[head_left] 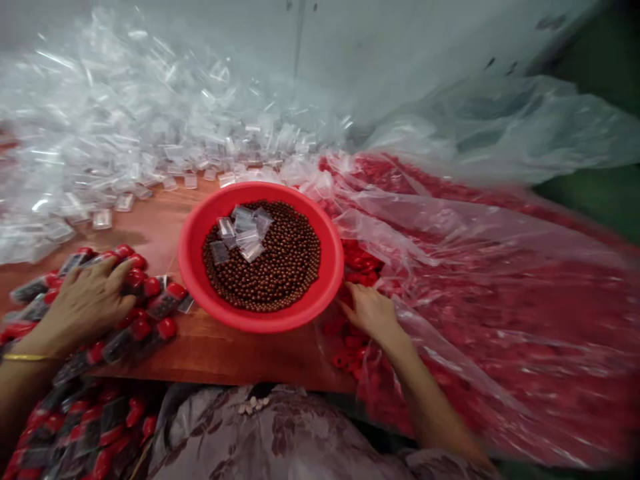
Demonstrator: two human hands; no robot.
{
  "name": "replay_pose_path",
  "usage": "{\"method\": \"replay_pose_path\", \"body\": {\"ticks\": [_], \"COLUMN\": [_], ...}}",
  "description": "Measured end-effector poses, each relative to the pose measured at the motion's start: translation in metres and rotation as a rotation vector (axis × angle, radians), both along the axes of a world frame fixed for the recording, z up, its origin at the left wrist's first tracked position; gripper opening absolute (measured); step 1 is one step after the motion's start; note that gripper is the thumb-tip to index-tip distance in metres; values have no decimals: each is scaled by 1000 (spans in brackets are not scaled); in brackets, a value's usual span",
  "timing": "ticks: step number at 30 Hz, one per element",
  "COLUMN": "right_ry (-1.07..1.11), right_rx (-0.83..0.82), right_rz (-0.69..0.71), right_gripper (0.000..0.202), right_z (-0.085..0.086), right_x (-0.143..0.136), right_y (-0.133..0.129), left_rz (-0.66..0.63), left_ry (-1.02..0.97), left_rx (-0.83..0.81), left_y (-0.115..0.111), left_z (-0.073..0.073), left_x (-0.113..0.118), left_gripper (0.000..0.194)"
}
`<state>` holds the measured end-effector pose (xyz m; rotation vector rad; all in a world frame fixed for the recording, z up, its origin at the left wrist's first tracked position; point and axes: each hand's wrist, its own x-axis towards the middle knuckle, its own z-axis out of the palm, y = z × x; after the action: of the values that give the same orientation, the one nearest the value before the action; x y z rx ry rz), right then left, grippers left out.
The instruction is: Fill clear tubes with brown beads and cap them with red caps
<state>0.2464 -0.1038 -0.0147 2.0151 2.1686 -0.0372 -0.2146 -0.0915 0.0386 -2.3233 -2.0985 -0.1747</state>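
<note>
My left hand [93, 297] lies over a heap of small clear containers with red caps [167, 300], dark contents showing inside. Its fingers are spread and partly bent over them. Just right of the bowl, my right hand [371, 308] reaches among loose red caps [357, 263] at the mouth of a plastic bag. Thumb and forefinger are apart, with nothing visible between them; the other fingers are mostly hidden. Between the hands stands a red bowl [260, 321] of small brown beads [280, 280]. Several empty clear containers [246, 237] lie on the beads.
A large pile of clear empty containers [150, 120] covers the back left of the reddish-brown table [240, 357]. A big clear plastic bag [500, 280] full of red pieces fills the right side. More capped containers [85, 433] lie below the table edge at front left.
</note>
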Motion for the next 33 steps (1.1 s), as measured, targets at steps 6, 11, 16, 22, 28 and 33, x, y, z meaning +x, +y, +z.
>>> {"method": "replay_pose_path", "body": {"ticks": [6, 11, 16, 22, 28, 33], "right_ry": [233, 680, 1431, 1562, 1301, 1289], "right_rx": [83, 356, 613, 543, 459, 481], "right_rz": [-146, -332, -311, -32, 92, 75], "right_gripper": [34, 17, 21, 13, 11, 12], "right_z": [-13, -3, 28, 42, 30, 27], "right_x": [12, 19, -5, -66, -78, -75], "right_y": [13, 24, 20, 32, 40, 36], "left_rz": [-320, -508, -283, -249, -370, -438], "left_ry": [84, 138, 131, 180, 289, 301], "left_rx": [132, -92, -128, -213, -187, -158], "left_y": [15, 44, 87, 112, 103, 94], "left_z": [33, 23, 10, 1, -6, 10], "left_x": [66, 136, 162, 174, 159, 153], "left_gripper": [33, 23, 33, 37, 28, 29]}}
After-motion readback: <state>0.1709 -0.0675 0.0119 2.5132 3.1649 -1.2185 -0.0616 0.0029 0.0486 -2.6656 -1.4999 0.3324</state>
